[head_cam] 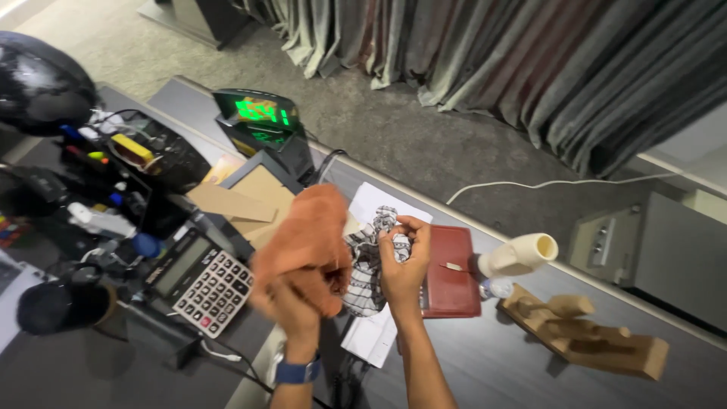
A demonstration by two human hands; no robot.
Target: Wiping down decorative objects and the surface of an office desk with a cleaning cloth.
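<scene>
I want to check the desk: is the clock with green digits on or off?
On. The clock shows bright green lit digits on its dark face.

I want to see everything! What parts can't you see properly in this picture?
Head view:
- Left hand: blurred, partly covered by the orange cloth.
- Patterned cloth: part hidden behind right hand.
- White paper: mostly under cloths and hands.
- Black helmet: cut by the left edge.

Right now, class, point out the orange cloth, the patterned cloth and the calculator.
orange cloth (307, 242): head view, middle of its bunched fabric.
patterned cloth (366, 265): head view, hanging part.
calculator (203, 282): head view, keypad.
</scene>
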